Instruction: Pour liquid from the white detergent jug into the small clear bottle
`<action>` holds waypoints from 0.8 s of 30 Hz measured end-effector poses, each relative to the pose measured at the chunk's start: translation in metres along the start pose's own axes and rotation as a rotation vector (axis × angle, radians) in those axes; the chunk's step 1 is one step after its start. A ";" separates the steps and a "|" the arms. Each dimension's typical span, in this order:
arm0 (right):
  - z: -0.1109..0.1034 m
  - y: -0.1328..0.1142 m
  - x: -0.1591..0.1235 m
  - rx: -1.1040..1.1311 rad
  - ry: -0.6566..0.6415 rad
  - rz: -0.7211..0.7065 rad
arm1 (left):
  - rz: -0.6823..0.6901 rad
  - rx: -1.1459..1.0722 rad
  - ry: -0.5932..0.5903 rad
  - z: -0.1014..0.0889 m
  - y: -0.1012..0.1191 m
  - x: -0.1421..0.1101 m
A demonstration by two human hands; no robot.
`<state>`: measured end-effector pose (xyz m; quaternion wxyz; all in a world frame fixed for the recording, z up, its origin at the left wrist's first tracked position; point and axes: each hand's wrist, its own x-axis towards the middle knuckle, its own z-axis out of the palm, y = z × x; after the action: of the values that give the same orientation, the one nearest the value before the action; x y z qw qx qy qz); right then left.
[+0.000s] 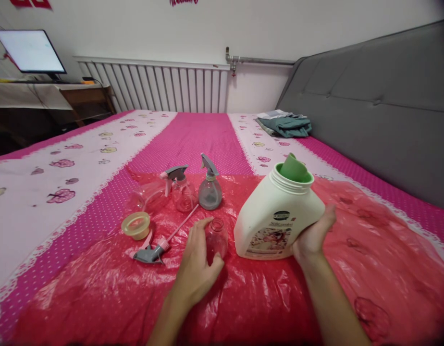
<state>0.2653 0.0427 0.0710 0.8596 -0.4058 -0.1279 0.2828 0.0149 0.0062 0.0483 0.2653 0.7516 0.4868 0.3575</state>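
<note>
Left hand (pixel 200 259) curled round bottle (pixel 218 240), lower centre; its mouth open. Sprayer (pixel 150 253) lying loose, lower left. Right hand (pixel 312 238) clasping uncapped jug (pixel 261 206), right of centre. No pouring visible; bottle apparently unfilled, sprayer unfitted.

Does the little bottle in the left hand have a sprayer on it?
No, the little bottle in the left hand is open on top, and a gray-and-pink sprayer lies apart on the red sheet.
</note>
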 end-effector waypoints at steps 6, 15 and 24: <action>0.002 -0.001 -0.002 -0.027 0.002 -0.012 | 0.004 -0.003 0.017 0.004 0.001 0.001; 0.001 0.002 0.001 0.022 0.015 0.045 | -0.010 -0.055 -0.022 -0.001 -0.006 -0.002; 0.000 0.001 0.002 0.018 0.011 0.030 | -0.031 -0.116 0.008 0.000 -0.008 0.000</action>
<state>0.2663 0.0438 0.0701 0.8597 -0.4015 -0.1145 0.2944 0.0101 0.0089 0.0426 0.3119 0.7261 0.4778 0.3837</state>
